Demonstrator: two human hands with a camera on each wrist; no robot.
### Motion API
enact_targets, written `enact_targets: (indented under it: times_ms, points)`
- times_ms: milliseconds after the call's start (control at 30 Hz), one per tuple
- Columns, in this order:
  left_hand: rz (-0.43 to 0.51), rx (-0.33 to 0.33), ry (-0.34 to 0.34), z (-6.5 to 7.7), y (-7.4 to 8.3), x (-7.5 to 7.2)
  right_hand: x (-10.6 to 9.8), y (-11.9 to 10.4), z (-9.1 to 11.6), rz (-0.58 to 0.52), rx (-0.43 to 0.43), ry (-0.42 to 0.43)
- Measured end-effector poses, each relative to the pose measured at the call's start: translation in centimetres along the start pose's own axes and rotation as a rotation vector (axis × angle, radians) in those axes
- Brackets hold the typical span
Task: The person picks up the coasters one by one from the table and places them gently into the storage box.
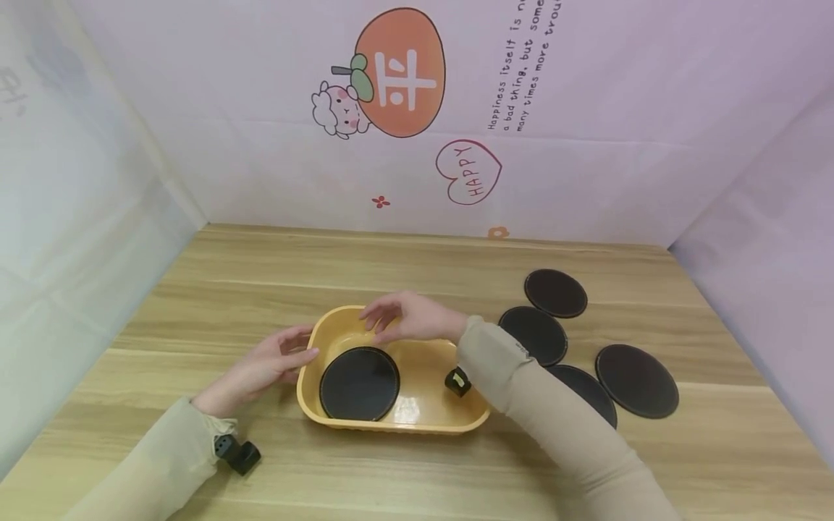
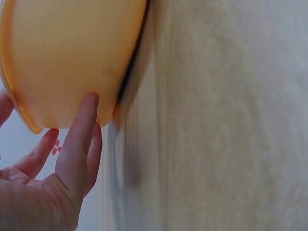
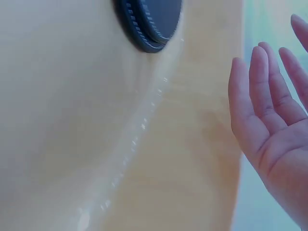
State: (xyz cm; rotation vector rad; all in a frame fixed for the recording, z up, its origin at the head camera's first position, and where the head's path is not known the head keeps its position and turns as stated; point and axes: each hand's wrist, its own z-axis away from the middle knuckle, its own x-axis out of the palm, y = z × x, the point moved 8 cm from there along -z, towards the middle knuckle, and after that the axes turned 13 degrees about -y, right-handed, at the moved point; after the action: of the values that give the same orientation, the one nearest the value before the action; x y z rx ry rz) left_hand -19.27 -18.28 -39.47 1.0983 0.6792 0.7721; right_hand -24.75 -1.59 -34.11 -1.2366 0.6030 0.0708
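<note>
A shallow yellow plastic bin (image 1: 430, 427) with rounded corners stands on the wooden table. At its left end, my left hand (image 1: 276, 358) holds the wall, thumb over the rim and fingers (image 2: 79, 139) against the outside. Round black coasters (image 1: 360, 383) with stitched edges lie stacked in the bin's left part; the right wrist view shows at least two. Over the bin's far side is my right hand (image 1: 413, 316), its fingers (image 3: 260, 82) loosely bent and holding nothing. It is above the coasters, apart from them.
Several more black coasters lie flat to the right of the bin, among them one at the back (image 1: 556, 293) and one at the far right (image 1: 637, 381). The right forearm passes beside them. Printed cloth walls (image 1: 586, 181) close off the table's back and sides.
</note>
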Motion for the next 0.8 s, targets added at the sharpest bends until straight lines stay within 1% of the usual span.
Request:
enact_targets:
  times_ms: [233, 333, 433, 533, 700, 800]
  points:
    - [0.001, 0.0, 0.023, -0.1, -0.4, -0.6, -1.7, -1.9, 2.1, -0.017, -0.053, 0.049]
    - [-0.008, 0.008, 0.018, -0.2, -0.4, -0.7, -2.5, -2.2, 3.3, -0.032, -0.064, 0.078]
    - [-0.014, 0.015, 0.009, -0.1, -0.3, -0.7, -3.2, -2.0, 4.3, -0.05, -0.073, 0.095]
    - [-0.012, 0.017, 0.006, -0.1, -0.3, -0.5, -3.8, -1.4, 5.3, -0.075, -0.059, 0.112]
    - [-0.016, 0.012, 0.008, -0.2, -0.4, -0.5, -4.7, -0.8, 7.2, -0.084, -0.032, 0.135]
    - [-0.013, 0.008, 0.01, -0.2, -0.4, -0.4, -5.1, 0.0, 8.4, -0.107, -0.012, 0.147]
